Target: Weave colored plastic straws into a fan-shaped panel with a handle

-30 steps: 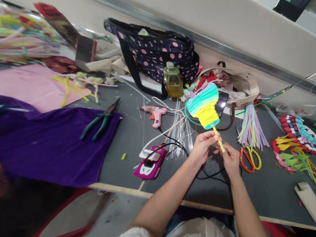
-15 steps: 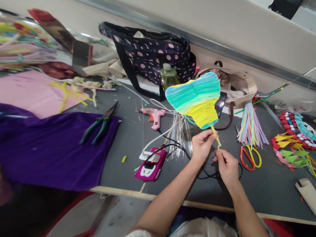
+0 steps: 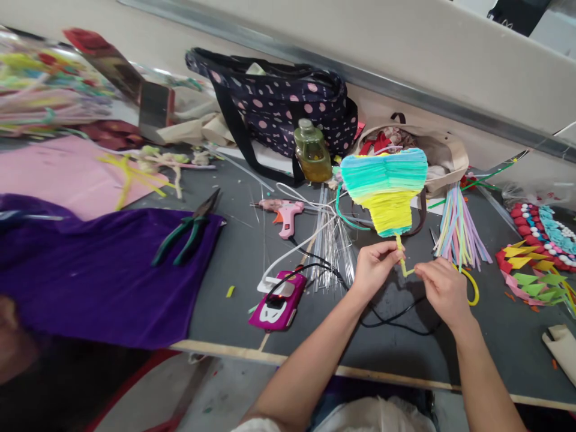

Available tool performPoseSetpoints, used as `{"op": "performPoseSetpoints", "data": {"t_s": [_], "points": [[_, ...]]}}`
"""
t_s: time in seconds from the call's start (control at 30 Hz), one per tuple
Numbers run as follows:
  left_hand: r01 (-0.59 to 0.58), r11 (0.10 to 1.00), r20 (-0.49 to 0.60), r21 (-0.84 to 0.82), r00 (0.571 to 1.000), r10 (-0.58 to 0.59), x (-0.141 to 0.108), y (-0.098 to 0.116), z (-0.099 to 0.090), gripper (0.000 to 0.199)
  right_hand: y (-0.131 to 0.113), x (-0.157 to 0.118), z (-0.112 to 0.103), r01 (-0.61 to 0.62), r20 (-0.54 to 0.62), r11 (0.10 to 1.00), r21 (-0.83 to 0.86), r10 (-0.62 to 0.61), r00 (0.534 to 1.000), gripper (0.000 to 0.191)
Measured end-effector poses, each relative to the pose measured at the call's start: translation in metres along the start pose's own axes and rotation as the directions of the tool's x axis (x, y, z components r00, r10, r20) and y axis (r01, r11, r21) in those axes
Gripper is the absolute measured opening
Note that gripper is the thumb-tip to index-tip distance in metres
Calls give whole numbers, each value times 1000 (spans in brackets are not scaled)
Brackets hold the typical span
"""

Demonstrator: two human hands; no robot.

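Observation:
A fan-shaped piece in blue, turquoise and yellow stands upright above my hands, with a thin yellow stem at its bottom. My left hand pinches that stem just under the piece. Lower down the stem bends sharply to the right, and my right hand grips its end between thumb and finger. A turquoise strip curves down beside the piece on its left. Behind it are a cream bag and a green bottle.
Left of my hands lie a pink glue gun, a magenta power box with cables, thin wires and pliers on purple cloth. To the right are pastel strips, yellow-handled scissors and folded-paper decorations.
The fan-shaped piece has turned more upright and moved right. My right hand has moved right and slightly up, and the lower stem is now bent sideways. The view has shifted a little.

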State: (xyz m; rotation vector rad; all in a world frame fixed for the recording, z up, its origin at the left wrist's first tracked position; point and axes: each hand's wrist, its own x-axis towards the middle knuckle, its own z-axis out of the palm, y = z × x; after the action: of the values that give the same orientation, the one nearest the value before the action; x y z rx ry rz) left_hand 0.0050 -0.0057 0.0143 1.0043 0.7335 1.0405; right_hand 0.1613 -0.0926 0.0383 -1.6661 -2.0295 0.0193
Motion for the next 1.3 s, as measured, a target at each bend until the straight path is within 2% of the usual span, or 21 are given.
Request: {"op": "performPoseSetpoints", "data": {"t_s": [0.17, 0.3, 0.53, 0.67, 0.73, 0.87, 1.03, 1.17, 1.3], "points": [[110, 983, 95, -149, 991, -96, -1, 6, 1, 28, 18, 2, 11, -80, -31, 959, 274, 91, 995, 25], [157, 962, 115, -222, 984, -134, 0, 4, 1, 28, 18, 0, 34, -166, -68, 850, 499, 229, 971, 25], [204, 919, 65, -337, 979, -193, -1, -1, 4, 28, -12, -5, 75, -284, -67, 592, 754, 501, 863, 27], [168, 929, -42, -330, 980, -193, -4, 2, 6, 28, -37, -6, 87, -362, -28, 470, 805, 640, 768, 29], [133, 949, -104, -287, 980, -169, -5, 3, 7, 29, -48, -6, 88, -390, -10, 442, 808, 672, 741, 31], [30, 990, -182, -139, 982, -55, -5, 1, 6, 24, -62, -7, 82, -417, -2, 490, 765, 650, 760, 34], [-126, 989, -189, 78, 972, 138, -3, -5, 2, 15, -59, -12, 61, -422, -13, 700, 576, 524, 851, 30], [-172, 966, -155, 193, 967, 203, -1, -7, -1, 12, -45, -12, 36, -322, -28, 888, 329, 351, 936, 27], [-149, 972, -102, 180, 980, 169, -1, -6, -1, 13, -28, -6, 12, -169, -61, 982, 79, 174, 983, 25]]}}
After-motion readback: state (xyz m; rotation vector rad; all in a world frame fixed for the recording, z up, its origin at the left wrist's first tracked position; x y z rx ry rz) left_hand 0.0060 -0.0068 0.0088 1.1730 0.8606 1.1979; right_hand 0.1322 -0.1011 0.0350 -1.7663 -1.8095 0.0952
